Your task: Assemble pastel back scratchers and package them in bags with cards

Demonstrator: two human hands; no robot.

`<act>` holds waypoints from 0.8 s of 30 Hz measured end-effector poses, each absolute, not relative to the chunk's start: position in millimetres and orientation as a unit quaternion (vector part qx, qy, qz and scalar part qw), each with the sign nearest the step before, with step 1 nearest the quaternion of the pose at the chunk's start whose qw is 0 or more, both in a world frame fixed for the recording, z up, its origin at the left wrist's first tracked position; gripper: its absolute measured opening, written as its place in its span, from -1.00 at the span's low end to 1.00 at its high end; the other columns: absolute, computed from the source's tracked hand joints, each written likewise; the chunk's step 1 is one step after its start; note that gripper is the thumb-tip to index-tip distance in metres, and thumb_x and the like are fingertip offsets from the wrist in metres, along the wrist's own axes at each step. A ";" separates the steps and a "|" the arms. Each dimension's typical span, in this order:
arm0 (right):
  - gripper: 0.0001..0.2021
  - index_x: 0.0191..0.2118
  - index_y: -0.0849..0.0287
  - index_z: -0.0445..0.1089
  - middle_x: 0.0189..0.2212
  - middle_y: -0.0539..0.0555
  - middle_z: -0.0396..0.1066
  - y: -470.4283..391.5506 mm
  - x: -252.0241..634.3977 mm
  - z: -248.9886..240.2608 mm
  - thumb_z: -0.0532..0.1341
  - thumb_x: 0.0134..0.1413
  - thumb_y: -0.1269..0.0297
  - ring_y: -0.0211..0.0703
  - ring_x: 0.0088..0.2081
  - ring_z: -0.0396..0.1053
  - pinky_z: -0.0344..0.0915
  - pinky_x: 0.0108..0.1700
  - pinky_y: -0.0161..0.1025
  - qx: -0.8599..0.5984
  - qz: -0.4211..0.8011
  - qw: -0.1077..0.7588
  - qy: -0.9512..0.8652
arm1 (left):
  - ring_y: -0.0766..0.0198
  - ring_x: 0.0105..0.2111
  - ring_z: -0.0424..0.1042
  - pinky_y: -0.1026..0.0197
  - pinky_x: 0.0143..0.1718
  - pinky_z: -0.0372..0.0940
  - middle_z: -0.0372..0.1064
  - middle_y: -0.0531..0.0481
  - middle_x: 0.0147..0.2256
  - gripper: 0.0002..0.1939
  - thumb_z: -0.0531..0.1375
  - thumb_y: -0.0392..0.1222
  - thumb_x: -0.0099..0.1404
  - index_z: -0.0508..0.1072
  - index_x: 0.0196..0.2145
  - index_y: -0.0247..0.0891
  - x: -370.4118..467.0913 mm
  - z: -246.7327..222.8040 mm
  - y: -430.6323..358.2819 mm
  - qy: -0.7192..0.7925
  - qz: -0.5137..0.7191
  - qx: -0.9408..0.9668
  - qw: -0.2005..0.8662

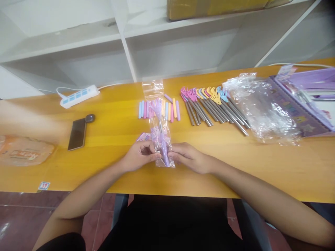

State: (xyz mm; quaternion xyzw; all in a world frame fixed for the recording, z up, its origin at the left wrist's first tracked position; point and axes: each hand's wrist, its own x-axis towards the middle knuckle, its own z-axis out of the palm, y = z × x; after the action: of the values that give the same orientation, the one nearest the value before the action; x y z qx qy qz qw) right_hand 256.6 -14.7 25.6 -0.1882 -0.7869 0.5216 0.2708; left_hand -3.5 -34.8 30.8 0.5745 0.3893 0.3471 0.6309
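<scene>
Both of my hands pinch the lower end of a clear plastic bag (166,132) above the table's front part. Inside the bag lies a purple back scratcher (163,148), its claw end pointing away from me and its handle toward me. My left hand (142,154) grips the bag's left edge, my right hand (187,157) its right edge. Under the bag's far part lies a row of coloured handle sleeves (172,109), partly covered. A small printed card (143,136) shows beside my left hand. To the right rest several back scratchers (213,106) with bare metal rods.
Clear bags (269,108) lie heaped at the right, beside a purple box (300,111) of packed items. A power strip (80,96), a phone (77,134), a small dark round object (90,118) and an orange package (26,151) are at the left. Shelving (183,33) borders the back.
</scene>
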 end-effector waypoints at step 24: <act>-0.52 0.04 0.20 0.35 -0.35 -0.05 0.45 -12.1 247.4 8.9 0.36 0.37 -0.14 -0.38 -0.48 0.36 0.35 -0.47 -0.38 -0.273 0.730 0.262 -0.569 | 0.25 -0.30 0.49 0.22 -0.23 0.32 0.57 -0.02 -0.29 -0.67 0.38 0.02 0.46 0.48 -0.36 -0.24 -2.9 37.9 -37.3 0.372 0.245 0.744 0.499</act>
State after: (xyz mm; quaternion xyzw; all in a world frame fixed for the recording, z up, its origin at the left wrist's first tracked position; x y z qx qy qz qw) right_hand 247.4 -12.1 8.9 -0.2729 -0.5689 0.7301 0.2624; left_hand -2.9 -37.3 37.9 0.7436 0.3719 0.2447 0.4989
